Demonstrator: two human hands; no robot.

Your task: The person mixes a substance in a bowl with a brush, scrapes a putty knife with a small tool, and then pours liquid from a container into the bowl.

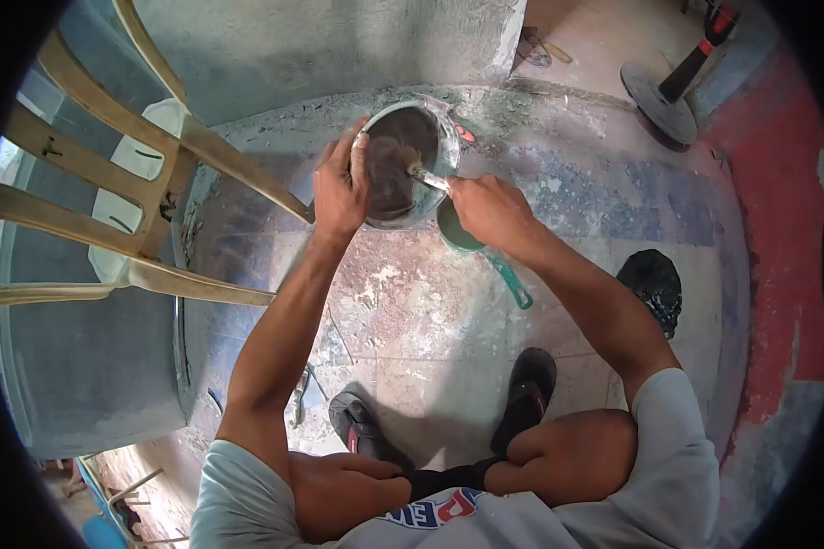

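A round bucket [447, 137] with a pale, smeared rim stands on the floor, tilted toward me, with wet grey-brown mix [389, 174] inside. My left hand [342, 183] is closed over its left rim, thumb and fingers on either side of the edge. In my right hand [490, 209] is a white-smeared stick-like tool [428, 177]. Its tan far end touches the mix, and I cannot make out its exact kind. Under my right hand sits a green dipper [502, 267], partly hidden, its handle pointing toward me.
A tan plastic chair [156, 137] lies tipped at the left. A black plastic bag [652, 284] rests on the stained tile floor [412, 302] at the right. A round-based stand [661, 105] stands farther back, near the red wall [783, 229]. My feet are below the bucket.
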